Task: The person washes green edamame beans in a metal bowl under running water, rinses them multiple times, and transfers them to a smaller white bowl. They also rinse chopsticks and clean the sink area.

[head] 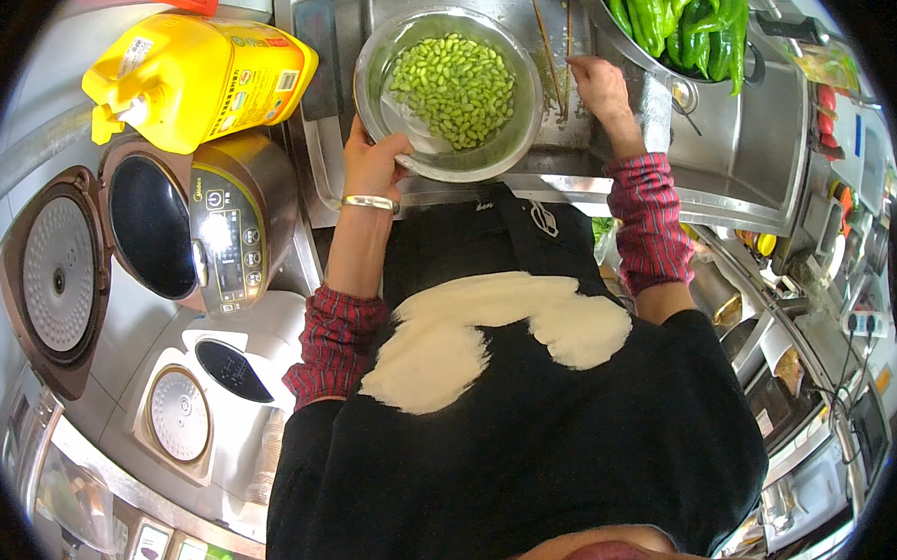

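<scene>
A round stainless steel bowl (451,167) sits over the left sink basin, holding shelled green beans (455,92) in water. My left hand (374,159) grips its near left rim, thumb over the edge and fingers beneath; a silver bangle circles that wrist. To the right of the bowl, my right hand (601,86) is over the basin with its fingers curled. Its fingertips are beside two thin brown sticks (567,31), which look like chopsticks. Whether it pinches one of them is hidden by the angle.
A larger metal bowl of long green peppers (696,14) stands at the upper right, over the right sink basin (743,147). Left of the sink lie a yellow jug (199,81) and an open rice cooker (242,206). Another open cooker (180,415) stands lower left.
</scene>
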The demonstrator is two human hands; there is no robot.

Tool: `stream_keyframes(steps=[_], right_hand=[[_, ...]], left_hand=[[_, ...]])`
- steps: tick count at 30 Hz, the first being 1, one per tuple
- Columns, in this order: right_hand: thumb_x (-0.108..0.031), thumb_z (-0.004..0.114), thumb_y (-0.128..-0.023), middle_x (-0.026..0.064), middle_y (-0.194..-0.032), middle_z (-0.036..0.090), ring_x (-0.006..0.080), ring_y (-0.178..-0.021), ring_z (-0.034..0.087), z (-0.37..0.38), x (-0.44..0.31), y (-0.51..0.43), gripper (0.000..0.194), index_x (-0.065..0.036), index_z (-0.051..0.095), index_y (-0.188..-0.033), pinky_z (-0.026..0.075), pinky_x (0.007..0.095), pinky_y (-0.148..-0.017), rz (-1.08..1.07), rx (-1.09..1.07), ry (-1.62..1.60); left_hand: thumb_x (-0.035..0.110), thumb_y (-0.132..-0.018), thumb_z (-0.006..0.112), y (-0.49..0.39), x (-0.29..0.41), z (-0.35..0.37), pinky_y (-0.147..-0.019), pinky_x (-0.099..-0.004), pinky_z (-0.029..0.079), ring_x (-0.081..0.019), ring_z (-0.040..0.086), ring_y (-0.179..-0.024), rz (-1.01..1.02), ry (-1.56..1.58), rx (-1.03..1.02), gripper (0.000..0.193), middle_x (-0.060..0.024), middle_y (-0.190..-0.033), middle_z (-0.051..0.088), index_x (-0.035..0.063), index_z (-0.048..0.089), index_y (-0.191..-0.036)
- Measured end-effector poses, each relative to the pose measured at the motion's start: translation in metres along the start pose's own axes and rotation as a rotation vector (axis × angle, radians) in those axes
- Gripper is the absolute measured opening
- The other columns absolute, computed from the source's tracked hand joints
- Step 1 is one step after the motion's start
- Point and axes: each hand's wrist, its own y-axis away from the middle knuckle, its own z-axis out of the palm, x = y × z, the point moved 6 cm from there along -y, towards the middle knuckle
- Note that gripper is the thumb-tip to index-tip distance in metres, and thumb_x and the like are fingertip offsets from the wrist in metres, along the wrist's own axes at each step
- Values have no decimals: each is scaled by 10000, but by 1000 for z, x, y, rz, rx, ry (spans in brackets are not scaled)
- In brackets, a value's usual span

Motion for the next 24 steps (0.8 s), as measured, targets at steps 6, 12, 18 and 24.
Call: stream_keyframes(steps=[6,12,18,24], right_hand=[[-183,579,-907,85,-1046,670,164,-937,628,-12,-102,9,198,-45,675,-1012,501,288,-820,-568,125,-1014],[-191,591,-855,119,-1296,508,305,-1208,458,16,-153,7,366,-80,556,-1202,387,386,-1007,-771,45,-563],[-278,598,-843,134,-1315,471,319,-1206,420,37,-168,2,506,-105,466,-1300,333,403,-1031,-824,25,-536],[-298,609,-823,133,-1254,502,323,-1167,428,54,-179,-3,510,-100,489,-1277,343,417,-1010,-791,39,-639]], left_hand=[[-129,-634,547,0,1,-6,-518,-321,529,-227,626,-699,-19,-113,41,554,-102,-946,608,38,475,-1158],[-140,-618,547,10,9,-1,-604,-352,549,-243,628,-765,9,-48,60,564,-101,-964,600,46,475,-1146],[-147,-634,524,10,20,-3,-636,-368,558,-256,626,-819,3,-135,66,543,-92,-977,588,41,469,-1140],[-143,-656,513,12,28,-8,-688,-373,546,-245,612,-874,29,-162,58,523,-91,-1017,586,40,471,-1144]])
